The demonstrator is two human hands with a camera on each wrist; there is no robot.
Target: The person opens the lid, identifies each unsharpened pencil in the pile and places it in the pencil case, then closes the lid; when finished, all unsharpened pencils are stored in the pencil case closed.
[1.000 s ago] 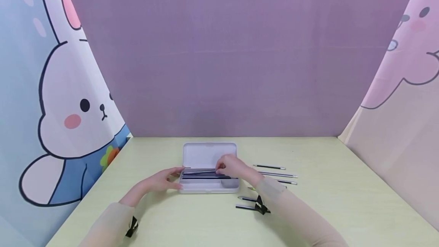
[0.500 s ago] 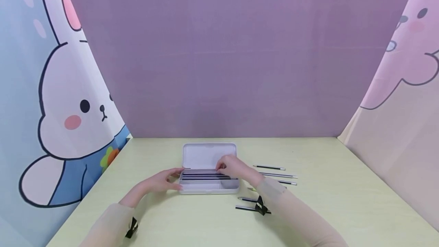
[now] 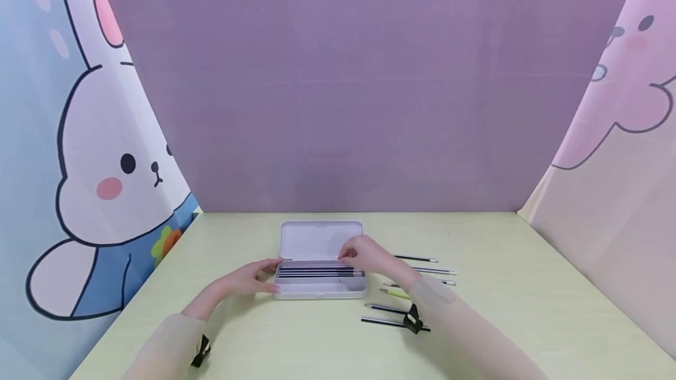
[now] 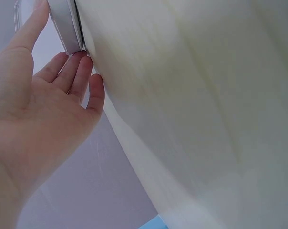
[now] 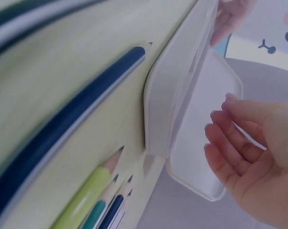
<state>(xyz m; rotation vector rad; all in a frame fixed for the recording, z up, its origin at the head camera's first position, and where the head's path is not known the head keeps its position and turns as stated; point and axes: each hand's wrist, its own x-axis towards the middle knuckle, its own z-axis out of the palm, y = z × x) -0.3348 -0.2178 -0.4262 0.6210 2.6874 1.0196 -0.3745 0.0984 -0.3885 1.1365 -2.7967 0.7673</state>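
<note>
An open white pencil case (image 3: 306, 295) lies on the table with its lid (image 3: 320, 239) folded back. Several dark striped pencils (image 3: 311, 272) lie side by side in its long rear compartment. My left hand (image 3: 245, 279) holds the left end of the case, thumb at the front corner and fingers at the back; in the left wrist view the fingertips touch its end. Above the case's right end is my right hand (image 3: 364, 254). Its fingers are loosely bent and hold nothing in the right wrist view, apart from the case wall (image 5: 165, 114).
Right of the case lie several dark pencils, among them one at the back (image 3: 417, 258) and one in front (image 3: 381, 322). A yellow-green pencil (image 3: 395, 293) lies among them, partly under the right forearm. A purple curtain (image 3: 338, 87) hangs behind the table.
A pencil that slanted across the others in the case a second ago now lies level with them. My right hand has let go and moved slightly right. The left hand stays.
</note>
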